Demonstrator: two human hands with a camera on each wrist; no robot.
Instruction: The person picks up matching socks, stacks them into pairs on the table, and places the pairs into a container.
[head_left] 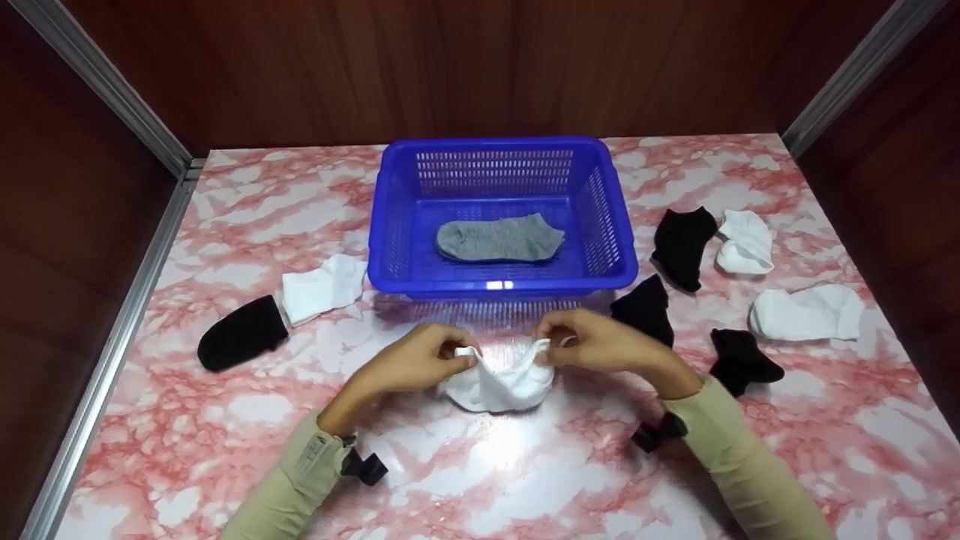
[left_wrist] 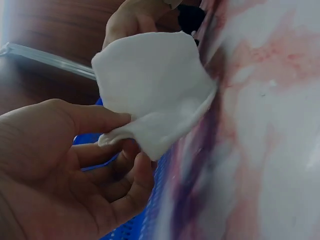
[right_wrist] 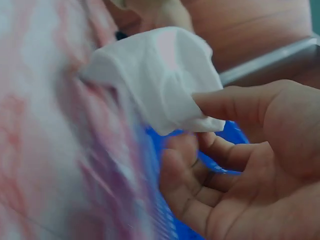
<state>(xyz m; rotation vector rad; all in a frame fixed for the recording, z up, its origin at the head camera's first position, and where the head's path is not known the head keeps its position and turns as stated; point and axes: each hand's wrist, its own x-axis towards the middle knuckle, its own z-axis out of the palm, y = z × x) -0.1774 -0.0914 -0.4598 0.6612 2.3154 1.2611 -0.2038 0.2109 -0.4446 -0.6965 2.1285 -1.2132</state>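
Observation:
A white sock (head_left: 499,388) hangs between both hands in front of the basket, its middle sagging toward the tabletop. My left hand (head_left: 420,358) pinches one corner of it between thumb and fingers. The opposite corner is pinched by my right hand (head_left: 600,343). In the left wrist view the white sock (left_wrist: 155,85) spreads out past the left thumb, with a fold near the fingertips. From the right wrist the sock (right_wrist: 155,75) shows draped and creased beside the right thumb. Inside the blue basket (head_left: 502,285) lies a grey sock (head_left: 499,238).
At left are a black sock (head_left: 244,334) and a white sock (head_left: 324,289). Several more lie at right, among them a black one (head_left: 682,247), a white one (head_left: 806,313) and another black one (head_left: 742,360). Dark wood-look walls (head_left: 480,67) enclose the marbled table (head_left: 255,450).

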